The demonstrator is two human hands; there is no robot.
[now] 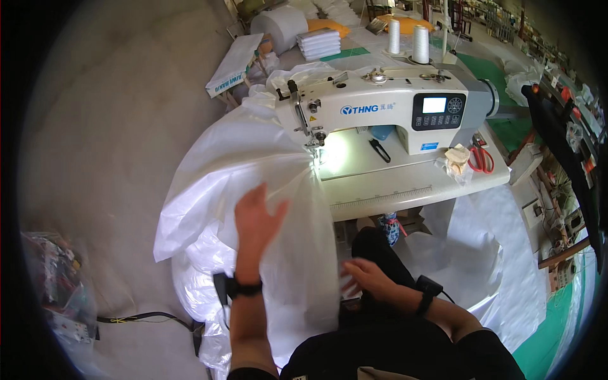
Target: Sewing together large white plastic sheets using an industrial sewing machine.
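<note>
A large white plastic sheet [294, 253] drapes over the left end of the sewing machine [373, 101] and down toward my lap. Its gathered top lies under the lit needle area. Over the sheet, my left hand [258, 218] is slightly smeared by motion, with thumb and fingers apart and nothing in them. Whether it touches the plastic I cannot tell. My right hand [370, 277] hovers above my dark-clothed leg, near the sheet's right edge; its fingers are loosely spread and hold nothing visible.
Black thread snips [380, 151] and red-handled scissors [482, 159] lie on the machine table [405, 190]. Two white thread cones [420, 44] stand behind. More white sheeting [481, 253] hangs at right. A clear bag [60, 278] and a black cable [149, 315] lie on the floor at left.
</note>
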